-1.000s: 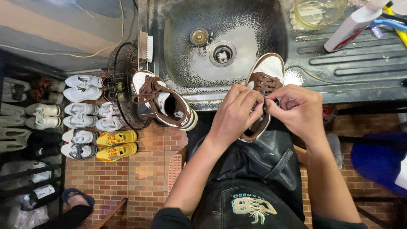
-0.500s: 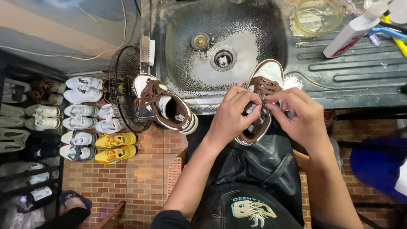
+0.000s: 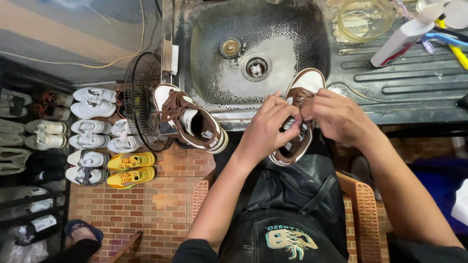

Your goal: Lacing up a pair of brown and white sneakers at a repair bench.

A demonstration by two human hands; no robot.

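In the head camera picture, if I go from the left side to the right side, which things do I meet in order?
Rows of white shoes → standing fan → brown and white sneaker on the sink edge → left hand → right hand, both on the second sneaker → glass bowl → white bottle.

floor: red brick tiles (image 3: pixel 165 199) | metal sink (image 3: pixel 312 29) ahead | shoe rows (image 3: pixel 92 141) left | standing fan (image 3: pixel 141 102)

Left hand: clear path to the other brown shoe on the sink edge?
Probably yes. The left hand is busy on the held shoe, but nothing lies between it and the other shoe just to its left.
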